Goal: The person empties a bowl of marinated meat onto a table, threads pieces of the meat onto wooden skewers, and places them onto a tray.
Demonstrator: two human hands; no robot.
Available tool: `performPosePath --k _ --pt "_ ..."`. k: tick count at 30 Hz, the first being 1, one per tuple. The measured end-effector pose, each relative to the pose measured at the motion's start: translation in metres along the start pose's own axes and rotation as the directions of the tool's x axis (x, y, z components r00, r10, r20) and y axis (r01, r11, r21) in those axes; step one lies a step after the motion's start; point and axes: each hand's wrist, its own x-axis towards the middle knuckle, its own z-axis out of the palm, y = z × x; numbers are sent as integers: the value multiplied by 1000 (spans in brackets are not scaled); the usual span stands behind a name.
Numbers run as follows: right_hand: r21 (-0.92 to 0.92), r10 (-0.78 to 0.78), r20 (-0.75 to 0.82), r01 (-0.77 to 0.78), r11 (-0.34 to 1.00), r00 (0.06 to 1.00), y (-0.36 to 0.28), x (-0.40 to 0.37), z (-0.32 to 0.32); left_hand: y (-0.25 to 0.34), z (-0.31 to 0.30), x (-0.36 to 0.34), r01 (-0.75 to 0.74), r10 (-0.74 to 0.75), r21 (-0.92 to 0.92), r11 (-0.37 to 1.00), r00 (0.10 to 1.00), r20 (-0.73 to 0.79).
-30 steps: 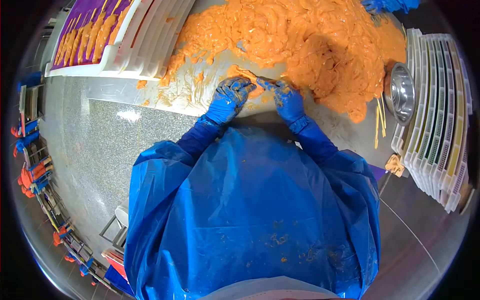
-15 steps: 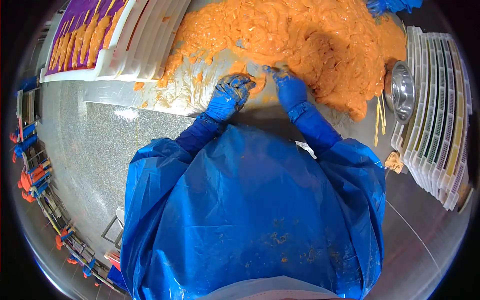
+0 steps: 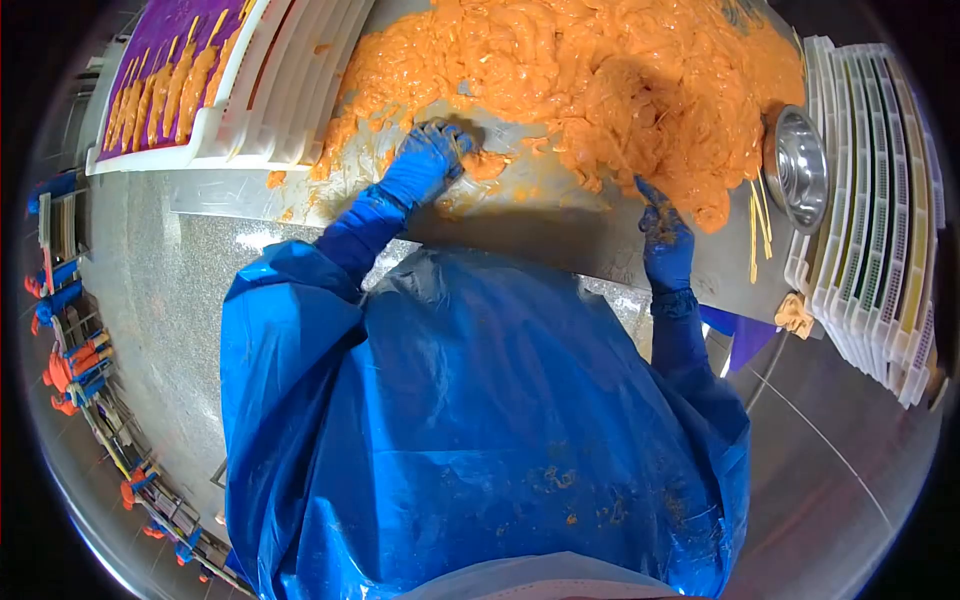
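My left hand [image 3: 428, 165], in a smeared blue glove, is closed with curled fingers over the metal table [image 3: 560, 225]. A piece of orange marinated meat [image 3: 487, 165] sticks out from beside its fingers. My right hand [image 3: 665, 240], also gloved in blue and smeared, has its fingers stretched out, with nothing visible in them. Its fingertips are by the lower edge of a large heap of orange marinated meat [image 3: 560, 60]. Several thin wooden skewers [image 3: 754, 235] lie on the table to the right of that hand.
At the upper left, stacked white trays [image 3: 205, 140] have coated skewers [image 3: 180, 85] on a purple top surface. A steel bowl [image 3: 800, 170] and more stacked trays [image 3: 870, 220] stand at the right. A beige scrap [image 3: 795, 315] lies near them. People in blue and orange [image 3: 65, 370] appear far left.
My left hand has moved left and slightly up, the meat piece shifting with it. My right hand has moved right and down, its fingers now extended. A blue sleeve at the top right has gone.
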Motion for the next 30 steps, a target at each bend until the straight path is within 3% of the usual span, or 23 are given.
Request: performPosePath --k 1,2,3,4,5,6,8,9,10,11,12,13,14,15,17,18,20,21,22,24,25,26,30 --pt "73 -41 -44 44 996 998 6 0 3 -2 -2 7 70 -63 -44 997 987 145" --pt "143 -76 -93 89 986 993 13 -1 7 -11 1 10 -5 24 -270 963 997 68" --pt "145 -69 -102 83 986 992 21 -4 12 -5 -11 13 -15 35 -266 964 997 69" --pt "132 -86 -51 92 987 995 30 -7 18 1 -26 14 111 1 -592 798 983 185" --pt "119 -106 4 105 987 994 34 -7 21 6 -35 16 257 7 -817 516 953 304" --pt "122 -109 6 107 987 994 14 -5 14 7 -37 18 368 12 -845 388 915 404" --pt "470 122 23 -118 875 992 -23 -4 1 7 -52 17 477 -54 -801 363 868 493" --pt "471 121 26 -119 874 992 -3 -7 13 8 -57 17 574 -109 -750 330 812 574" --pt "271 -10 25 3 963 1000 33 -13 32 -8 -47 19 550 -181 -522 651 781 597" --pt "58 -138 52 135 989 989 37 -12 35 -11 -47 12 550 -181 -523 651 782 597" --pt "58 -137 53 134 989 989 41 -14 36 -12 -48 3 412 -258 -515 751 902 346" --pt "112 -55 44 50 992 998 43 -18 39 -13 -48 -3 285 -287 -455 843 956 67" --pt "168 27 41 -34 985 999 30 -18 35 -15 -29 -12 235 -303 -522 820 952 -47" --pt "170 25 47 -32 985 999 12 -12 27 -12 -22 -18 240 -308 -521 819 950 -45" --pt "372 4 121 -49 927 993 -22 -1 10 -1 -12 -31 -27 16 -146 989 997 -77" --pt "371 1 123 -47 927 992 -20 0 19 -6 -3 -34 -30 -4 -194 980 985 -171" --pt "36 -382 53 380 924 923 -12 0 41 -10 3 -37 42 -97 -215 976 963 -252" --pt "32 -379 57 377 926 924 -15 -4 40 -3 -9 -35 119 -199 -247 962 924 -328" --pt "11 -324 15 324 946 946 -19 -8 36 11 -21 -34 77 -200 -313 947 902 -383" --pt "-8 -280 -13 280 960 960 -16 -8 37 30 -5 -26 -41 -53 -220 975 913 -404" --pt "427 -82 -180 152 891 980 -7 -8 45 43 -1 -18 -101 31 -166 981 925 -380" --pt "785 175 -234 79 614 956 -2 -8 50 45 5 -16 -95 24 -168 981 925 -380" --pt "785 344 -364 87 613 866 -29 -6 25 49 21 -11 -7 -61 -233 972 957 -283"
